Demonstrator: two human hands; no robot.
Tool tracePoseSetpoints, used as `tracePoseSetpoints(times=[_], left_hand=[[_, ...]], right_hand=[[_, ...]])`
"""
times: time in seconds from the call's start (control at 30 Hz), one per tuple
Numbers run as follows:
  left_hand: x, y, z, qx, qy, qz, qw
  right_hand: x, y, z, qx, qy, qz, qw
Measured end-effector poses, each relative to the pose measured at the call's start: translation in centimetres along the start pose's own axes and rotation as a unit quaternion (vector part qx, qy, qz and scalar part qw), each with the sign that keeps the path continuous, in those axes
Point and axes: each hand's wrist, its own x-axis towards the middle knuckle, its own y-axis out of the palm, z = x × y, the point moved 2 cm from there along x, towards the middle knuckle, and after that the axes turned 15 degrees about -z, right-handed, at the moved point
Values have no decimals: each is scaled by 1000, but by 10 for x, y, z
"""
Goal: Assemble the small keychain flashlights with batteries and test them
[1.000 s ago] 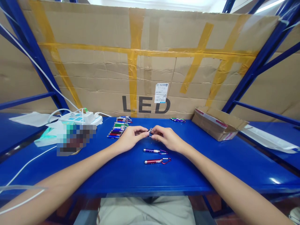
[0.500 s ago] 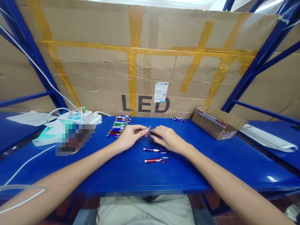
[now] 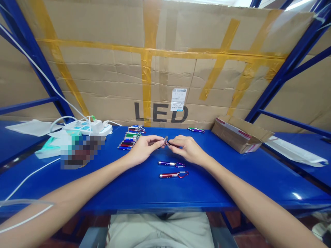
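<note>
My left hand (image 3: 143, 148) and my right hand (image 3: 186, 148) meet above the middle of the blue table (image 3: 144, 186). Between their pinched fingertips sits a small keychain flashlight (image 3: 165, 140), its silver head pointing up. Just in front of my hands lie a purple keychain flashlight (image 3: 170, 164) and a red keychain flashlight (image 3: 172, 175), each with a carabiner clip at its right end. A row of several coloured flashlights (image 3: 130, 137) lies behind my left hand.
A white power strip (image 3: 88, 126) with cables sits at the back left beside white bags. An open cardboard box (image 3: 240, 135) stands at the back right. A few more flashlights (image 3: 196, 130) lie by the taped cardboard wall (image 3: 160, 69). Blue rack posts flank both sides.
My hands have lifted the small flashlight slightly and turned it; the flashlights on the table have stayed put.
</note>
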Motion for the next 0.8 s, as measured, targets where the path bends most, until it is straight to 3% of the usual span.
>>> tracePoseSetpoints(times=[0.3, 0.57, 0.8], left_hand=[[-1, 0, -1, 26, 11, 4, 1000], [-7, 2, -6, 143, 93, 38, 985], [-5, 1, -4, 139, 109, 34, 984]], right_hand=[[0, -1, -7, -16, 0, -35, 999], [0, -3, -7, -1, 7, -81, 997], [-1, -1, -2, 24, -12, -93, 995]])
